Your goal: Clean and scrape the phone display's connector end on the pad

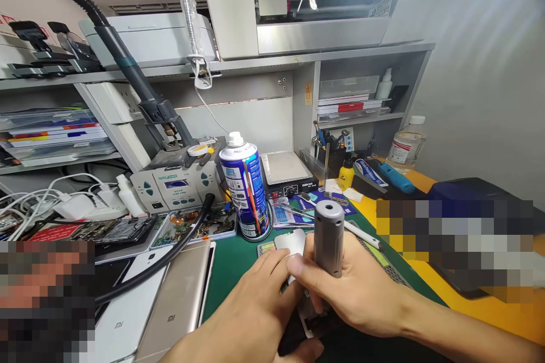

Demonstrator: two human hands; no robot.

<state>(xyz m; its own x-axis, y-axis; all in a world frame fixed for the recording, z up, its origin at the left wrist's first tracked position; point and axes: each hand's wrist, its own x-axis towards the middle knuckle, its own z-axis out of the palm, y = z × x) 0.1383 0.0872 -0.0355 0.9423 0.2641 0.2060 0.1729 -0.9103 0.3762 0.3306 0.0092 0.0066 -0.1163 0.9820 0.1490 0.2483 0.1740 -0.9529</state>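
Observation:
My right hand is wrapped round a grey cylindrical electric screwdriver, which stands nearly upright with its butt end toward me. Its tip is hidden behind my fingers. Beneath it, my left hand grips a partly opened phone, with the thumb on the near side and the fingers across the far part. A silvery plate shows just beyond my left fingertips. Much of the phone is covered by both hands, which are close together over the green work mat.
A blue spray can stands beyond my left hand. Left lie a gold phone, a white phone, a black hose and a parts tray. Tweezers and a white-handled tool lie ahead; a dark case sits right.

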